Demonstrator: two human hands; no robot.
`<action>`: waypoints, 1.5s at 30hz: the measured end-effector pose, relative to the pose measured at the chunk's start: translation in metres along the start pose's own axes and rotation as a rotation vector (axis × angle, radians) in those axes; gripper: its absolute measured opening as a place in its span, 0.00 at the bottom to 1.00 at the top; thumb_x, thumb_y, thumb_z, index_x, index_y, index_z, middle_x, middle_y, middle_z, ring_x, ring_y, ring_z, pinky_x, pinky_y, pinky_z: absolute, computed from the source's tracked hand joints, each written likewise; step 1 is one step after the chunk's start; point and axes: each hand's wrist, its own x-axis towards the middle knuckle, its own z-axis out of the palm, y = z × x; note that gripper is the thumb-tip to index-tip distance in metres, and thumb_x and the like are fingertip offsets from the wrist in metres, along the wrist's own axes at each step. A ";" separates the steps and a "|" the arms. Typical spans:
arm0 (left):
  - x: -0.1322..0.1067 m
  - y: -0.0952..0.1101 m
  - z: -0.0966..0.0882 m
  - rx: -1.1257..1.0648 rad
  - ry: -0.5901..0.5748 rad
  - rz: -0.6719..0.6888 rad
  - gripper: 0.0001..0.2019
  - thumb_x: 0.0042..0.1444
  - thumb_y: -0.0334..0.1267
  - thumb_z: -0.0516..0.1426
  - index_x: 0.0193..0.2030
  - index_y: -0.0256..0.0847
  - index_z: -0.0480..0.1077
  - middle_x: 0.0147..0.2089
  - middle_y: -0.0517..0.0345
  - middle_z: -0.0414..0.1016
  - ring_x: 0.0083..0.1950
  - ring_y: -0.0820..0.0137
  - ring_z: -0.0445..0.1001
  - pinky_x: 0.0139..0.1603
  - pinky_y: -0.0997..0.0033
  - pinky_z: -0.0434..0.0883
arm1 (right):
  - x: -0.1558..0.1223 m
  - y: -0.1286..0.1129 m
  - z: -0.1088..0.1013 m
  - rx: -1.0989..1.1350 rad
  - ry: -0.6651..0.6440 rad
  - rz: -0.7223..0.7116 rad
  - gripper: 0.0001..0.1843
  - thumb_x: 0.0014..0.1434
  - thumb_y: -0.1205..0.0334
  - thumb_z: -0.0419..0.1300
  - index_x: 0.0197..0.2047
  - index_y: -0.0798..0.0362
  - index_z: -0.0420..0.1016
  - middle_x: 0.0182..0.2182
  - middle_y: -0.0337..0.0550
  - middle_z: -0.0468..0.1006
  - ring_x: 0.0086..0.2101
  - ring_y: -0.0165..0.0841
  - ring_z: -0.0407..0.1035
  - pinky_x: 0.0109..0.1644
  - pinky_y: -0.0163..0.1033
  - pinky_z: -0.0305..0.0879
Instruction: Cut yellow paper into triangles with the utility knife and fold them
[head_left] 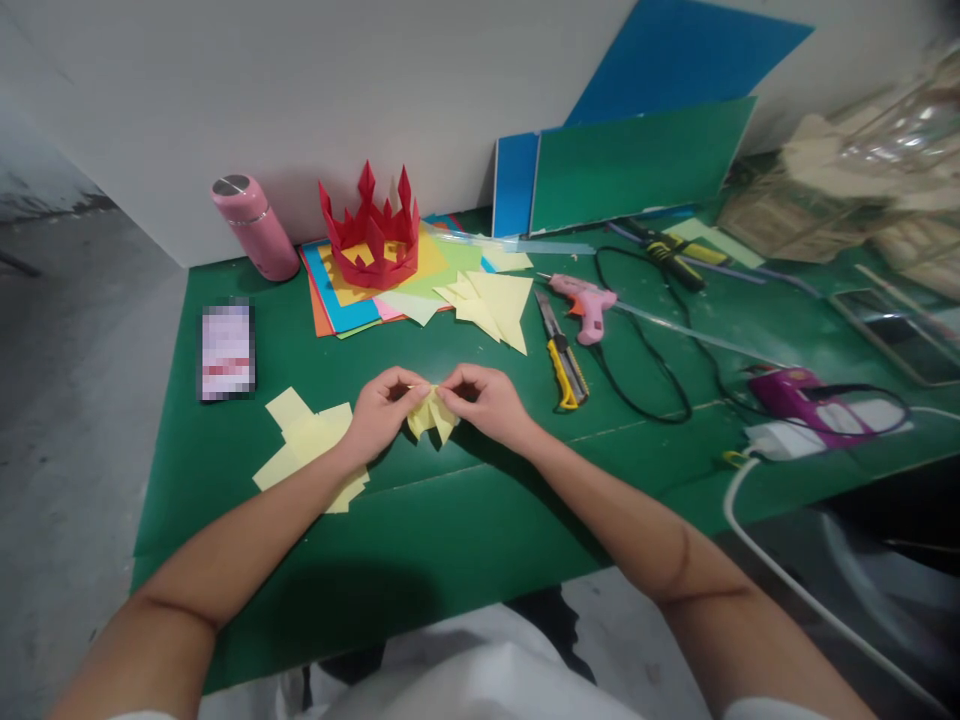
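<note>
Between both hands, above the green tabletop, is a small folded piece of yellow paper (433, 420) with pointed flaps hanging down. My left hand (386, 410) pinches its upper left side between thumb and fingers. On the upper right side, my right hand (487, 403) grips it the same way. Flat yellow paper pieces (311, 440) lie overlapping by my left forearm, which partly covers them. Behind my hands rest folded yellow paper shapes (499, 305). A red folded-paper crown (373, 235) stands on a stack of coloured sheets (349, 318).
A yellow utility knife (564, 360) and a pink glue gun (589, 305) with a black cord lie right of my hands. A pink bottle (259, 230) and a blurred-out phone (226, 350) are at left. A purple device (814, 400) sits by a white power strip (780, 438).
</note>
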 end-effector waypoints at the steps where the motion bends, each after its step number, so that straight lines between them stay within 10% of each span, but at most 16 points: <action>1: 0.000 0.000 0.000 -0.008 0.001 -0.005 0.12 0.48 0.45 0.64 0.29 0.39 0.72 0.30 0.60 0.73 0.30 0.75 0.69 0.33 0.74 0.67 | 0.000 0.000 0.000 0.003 0.001 -0.002 0.11 0.53 0.56 0.61 0.26 0.53 0.71 0.22 0.38 0.72 0.24 0.26 0.62 0.28 0.33 0.58; 45: 0.000 0.008 -0.001 -0.119 0.035 -0.215 0.15 0.38 0.47 0.69 0.28 0.38 0.77 0.34 0.52 0.81 0.31 0.70 0.75 0.36 0.70 0.72 | -0.001 -0.002 0.003 0.019 -0.022 0.003 0.12 0.52 0.53 0.63 0.26 0.53 0.69 0.23 0.38 0.72 0.24 0.27 0.63 0.28 0.34 0.61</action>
